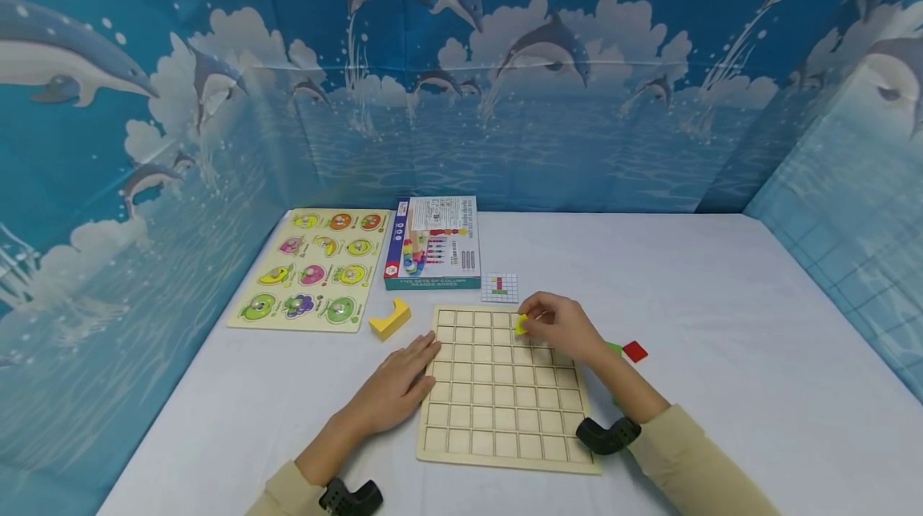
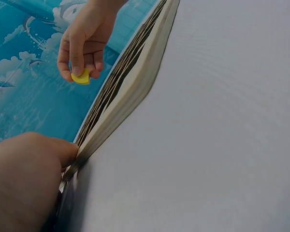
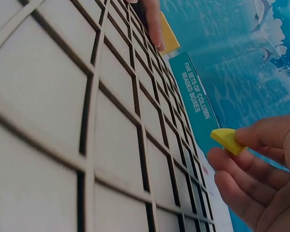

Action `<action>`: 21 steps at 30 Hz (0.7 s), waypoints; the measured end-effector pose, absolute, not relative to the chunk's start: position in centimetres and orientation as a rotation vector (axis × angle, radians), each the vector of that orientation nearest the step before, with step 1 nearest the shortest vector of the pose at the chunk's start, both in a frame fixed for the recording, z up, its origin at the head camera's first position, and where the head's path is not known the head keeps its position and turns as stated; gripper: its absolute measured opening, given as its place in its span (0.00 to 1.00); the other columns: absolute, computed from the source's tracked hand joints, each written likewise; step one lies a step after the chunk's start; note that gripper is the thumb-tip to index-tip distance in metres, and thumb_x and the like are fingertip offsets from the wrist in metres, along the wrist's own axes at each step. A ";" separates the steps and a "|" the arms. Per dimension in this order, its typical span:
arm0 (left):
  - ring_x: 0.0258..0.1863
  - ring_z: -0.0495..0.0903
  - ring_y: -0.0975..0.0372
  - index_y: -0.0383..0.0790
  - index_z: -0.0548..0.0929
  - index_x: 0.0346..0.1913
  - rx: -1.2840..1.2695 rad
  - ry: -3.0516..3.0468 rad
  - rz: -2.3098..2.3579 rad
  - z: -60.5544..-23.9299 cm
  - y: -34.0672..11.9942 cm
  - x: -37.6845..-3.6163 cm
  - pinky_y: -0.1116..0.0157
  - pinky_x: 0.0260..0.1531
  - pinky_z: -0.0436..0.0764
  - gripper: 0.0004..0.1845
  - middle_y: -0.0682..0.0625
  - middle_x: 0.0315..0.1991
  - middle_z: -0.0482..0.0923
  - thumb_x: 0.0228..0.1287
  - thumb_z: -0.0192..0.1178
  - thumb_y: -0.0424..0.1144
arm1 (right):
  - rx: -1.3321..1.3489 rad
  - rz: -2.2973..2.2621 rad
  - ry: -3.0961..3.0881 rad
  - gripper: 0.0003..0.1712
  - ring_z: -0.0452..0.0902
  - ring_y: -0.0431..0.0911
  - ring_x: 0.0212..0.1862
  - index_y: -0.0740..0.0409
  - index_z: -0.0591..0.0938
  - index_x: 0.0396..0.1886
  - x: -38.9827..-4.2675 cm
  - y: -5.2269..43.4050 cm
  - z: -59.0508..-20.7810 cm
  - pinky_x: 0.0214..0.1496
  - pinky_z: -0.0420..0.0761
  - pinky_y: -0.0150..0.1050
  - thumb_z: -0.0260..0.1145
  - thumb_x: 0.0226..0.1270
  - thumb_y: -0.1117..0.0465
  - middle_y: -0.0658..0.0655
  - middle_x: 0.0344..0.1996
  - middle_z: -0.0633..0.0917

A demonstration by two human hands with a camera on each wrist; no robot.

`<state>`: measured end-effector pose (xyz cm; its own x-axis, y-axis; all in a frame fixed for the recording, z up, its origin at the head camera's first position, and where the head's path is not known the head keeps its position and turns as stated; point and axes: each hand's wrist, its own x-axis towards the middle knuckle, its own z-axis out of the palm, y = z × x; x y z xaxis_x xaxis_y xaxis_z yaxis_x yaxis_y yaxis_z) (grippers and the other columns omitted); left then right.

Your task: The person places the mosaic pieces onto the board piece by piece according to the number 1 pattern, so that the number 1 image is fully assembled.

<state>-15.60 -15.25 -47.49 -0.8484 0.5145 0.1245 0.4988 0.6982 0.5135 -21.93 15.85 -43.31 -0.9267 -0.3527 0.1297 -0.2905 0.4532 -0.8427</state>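
Observation:
A wooden board with a square grid [image 1: 497, 418] lies on the white table. My left hand [image 1: 392, 386] rests at the board's left edge, its fingers extended and touching the rim. Above the far part of the grid, my right hand [image 1: 566, 329] pinches a small yellow piece [image 3: 226, 138] between thumb and fingers. One side of this piece looks curved in the right wrist view. The left wrist view shows the yellow piece held clear of the board, with the left thumb [image 2: 63, 151] against the board's edge. Part of the grid is hidden under the right hand.
Behind the board lies a small pattern card [image 1: 500, 288] beside a boxed set [image 1: 443, 243]. A fruit picture board [image 1: 306, 272] is at far left, with a yellow arch block [image 1: 390, 319] near it. A red piece [image 1: 634, 352] and a partly hidden green piece [image 1: 614, 348] lie by the right forearm.

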 end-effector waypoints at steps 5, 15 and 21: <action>0.74 0.52 0.56 0.37 0.62 0.74 0.850 2.865 0.851 -47.6 -15.3 -15.7 0.50 0.71 0.55 0.29 0.47 0.76 0.54 0.76 0.48 0.45 | -0.581 -1.475 2.628 0.06 0.78 0.45 0.34 0.61 0.82 0.41 -22.1 14.5 -43.3 0.38 0.79 0.42 0.66 0.66 0.65 0.51 0.31 0.82; 0.75 0.51 0.58 0.39 0.61 0.74 0.829 2.846 0.857 -47.5 -15.3 -15.7 0.51 0.71 0.54 0.29 0.49 0.76 0.53 0.76 0.47 0.46 | -0.612 -1.441 2.616 0.03 0.78 0.44 0.33 0.59 0.82 0.38 -22.7 12.4 -43.5 0.37 0.79 0.40 0.66 0.65 0.65 0.49 0.30 0.83; 0.75 0.50 0.59 0.40 0.61 0.75 0.822 2.848 0.838 -47.6 -15.3 -15.8 0.51 0.71 0.54 0.29 0.49 0.76 0.53 0.76 0.47 0.47 | -0.633 -1.406 2.609 0.03 0.77 0.44 0.34 0.59 0.82 0.38 -22.9 11.8 -43.9 0.39 0.79 0.41 0.66 0.65 0.66 0.49 0.30 0.82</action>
